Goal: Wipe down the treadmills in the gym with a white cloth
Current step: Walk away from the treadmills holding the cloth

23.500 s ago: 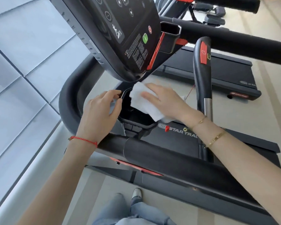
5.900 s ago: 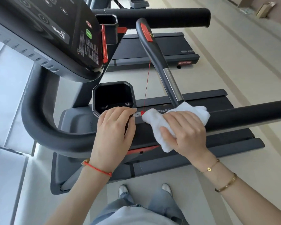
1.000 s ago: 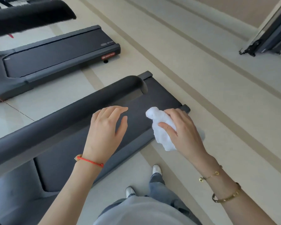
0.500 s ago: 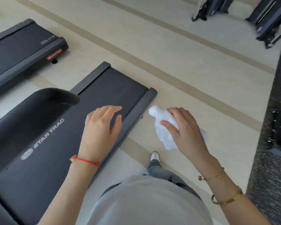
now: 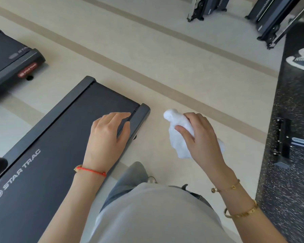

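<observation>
Two treadmill decks lie at your left: a far one (image 5: 11,62) and the near treadmill (image 5: 60,137), lettered STAR TRAC. Your left hand (image 5: 107,139) hovers over its end, fingers relaxed and together. Your right hand (image 5: 200,139) holds the one white cloth (image 5: 178,137) bunched, above the floor (image 5: 182,76).

The right hand (image 5: 199,137) grips a bunched white cloth (image 5: 178,135) above the beige floor (image 5: 165,58); the left hand (image 5: 107,137) hovers flat over the near treadmill (image 5: 60,134), fingers (image 5: 116,116) relaxed
</observation>
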A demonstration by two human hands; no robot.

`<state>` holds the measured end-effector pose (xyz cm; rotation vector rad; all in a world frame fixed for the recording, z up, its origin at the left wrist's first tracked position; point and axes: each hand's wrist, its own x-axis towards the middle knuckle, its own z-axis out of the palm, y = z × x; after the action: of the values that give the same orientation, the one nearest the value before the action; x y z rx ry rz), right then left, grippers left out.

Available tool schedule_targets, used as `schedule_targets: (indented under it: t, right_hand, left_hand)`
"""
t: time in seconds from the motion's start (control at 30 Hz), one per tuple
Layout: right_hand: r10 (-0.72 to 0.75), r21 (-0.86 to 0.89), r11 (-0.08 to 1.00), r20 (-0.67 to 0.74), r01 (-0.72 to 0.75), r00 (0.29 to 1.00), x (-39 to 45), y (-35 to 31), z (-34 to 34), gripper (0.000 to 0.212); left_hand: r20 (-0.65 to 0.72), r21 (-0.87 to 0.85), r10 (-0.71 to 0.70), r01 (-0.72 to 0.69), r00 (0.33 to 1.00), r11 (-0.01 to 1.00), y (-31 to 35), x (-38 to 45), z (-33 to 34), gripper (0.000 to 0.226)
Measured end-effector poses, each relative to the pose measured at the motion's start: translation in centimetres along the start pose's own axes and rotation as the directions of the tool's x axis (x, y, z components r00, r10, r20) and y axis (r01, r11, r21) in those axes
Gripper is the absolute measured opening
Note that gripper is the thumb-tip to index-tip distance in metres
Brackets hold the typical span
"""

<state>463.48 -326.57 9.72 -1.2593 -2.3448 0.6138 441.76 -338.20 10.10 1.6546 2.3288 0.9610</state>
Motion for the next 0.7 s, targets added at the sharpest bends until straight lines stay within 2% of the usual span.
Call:
schedule_targets:
  t: [0.33, 0.7]
  right_hand:
    - [0.043, 0.024, 0.999, -0.028, -0.042, 0.999, 12.7, 5.4, 1.2, 0.017]
    - [0.103, -0.001, 0.995, -0.092, -0.103, 0.99, 33.8, 10.3, 0.5, 0.017]
  left_hand:
    - [0.028, -0.022, 0.019, -0.018, 0.999, 1.0, -1.1, 14.1, 5.2, 0.023]
    - [0.049, -0.019, 0.145, -0.144, 0.988, 0.989, -3.4, 37.4, 10.3, 0.023]
